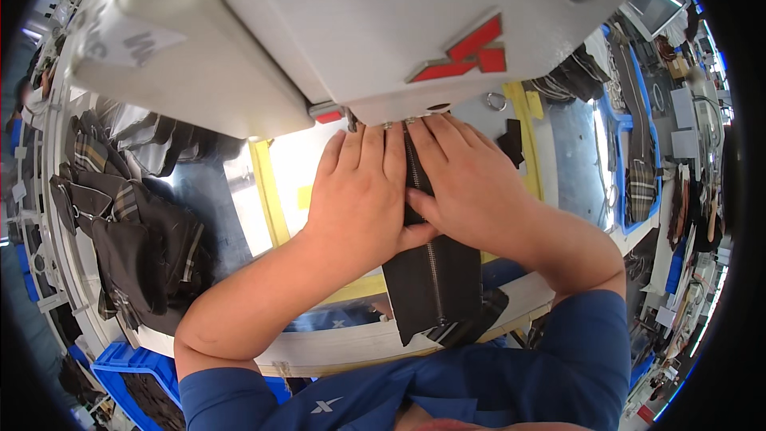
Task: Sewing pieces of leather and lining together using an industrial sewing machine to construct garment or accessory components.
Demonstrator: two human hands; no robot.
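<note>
A long black fabric piece with a metal-toothed zipper (pixel 433 287) runs toward me from under the head of a pale grey sewing machine (pixel 359 40). My left hand (pixel 357 191) lies flat on its left side, fingers stretched forward. On the other side, my right hand (pixel 471 179) presses down with its fingers extended toward the machine. The two thumbs come close together over the zipper. The fingertips are close under the machine head, which hides the needle area. The near end of the fabric hangs over the table edge, above a striped dark piece (pixel 471 321).
Dark fabric pieces with plaid parts (pixel 148 239) are heaped on the left. A blue tray (pixel 625 219) holding plaid pieces stands at the right. Yellow tape (pixel 271 199) borders the bright work surface. A blue crate (pixel 120 363) sits low at the left.
</note>
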